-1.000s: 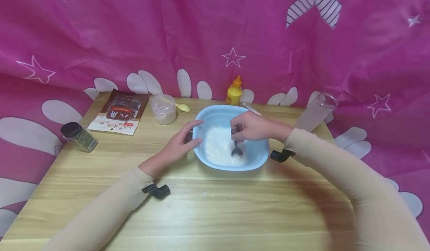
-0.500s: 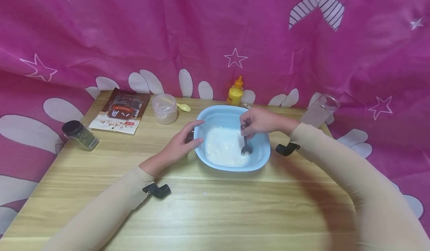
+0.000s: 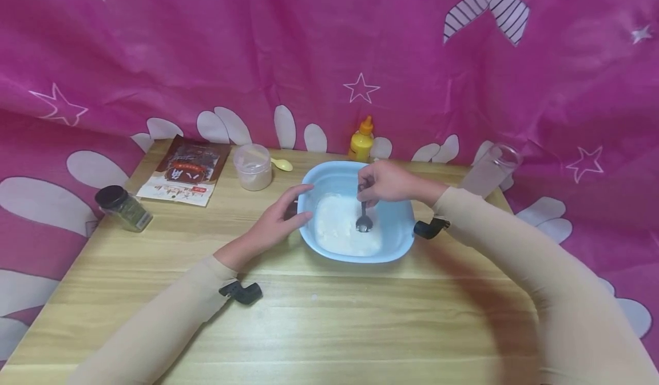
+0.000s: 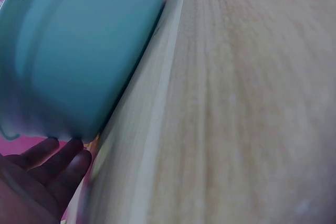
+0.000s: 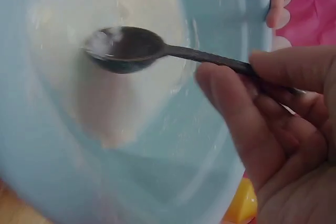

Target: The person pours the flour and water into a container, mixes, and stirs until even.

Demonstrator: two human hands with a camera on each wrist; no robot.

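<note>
A light blue plastic basin (image 3: 396, 242) stands on the wooden table, with milky white liquid (image 3: 334, 230) in its bottom. My right hand (image 3: 383, 182) pinches the handle of a small dark metal spoon (image 3: 364, 223) over the basin. In the right wrist view, the spoon's bowl (image 5: 131, 48) carries a little white stuff and hangs just above the liquid. On the basin's left side rests my left hand (image 3: 273, 222), thumb and forefinger spread at the rim. The left wrist view shows the other fingers (image 4: 63, 166) fairly straight, their tips against the basin's outer wall.
Behind the basin stands a yellow squeeze bottle (image 3: 361, 140). A clear tub (image 3: 253, 169), a pale yellow spoon (image 3: 281, 165), a brown-and-white packet (image 3: 185, 170) and a dark-lidded spice jar (image 3: 124, 209) are at left. A tall clear cup (image 3: 486, 172) stands behind my right forearm.
My right hand has moved the spoon right, then back left within the basin, and the spoon's bowl is now raised a little. My left hand has stayed at the rim.
</note>
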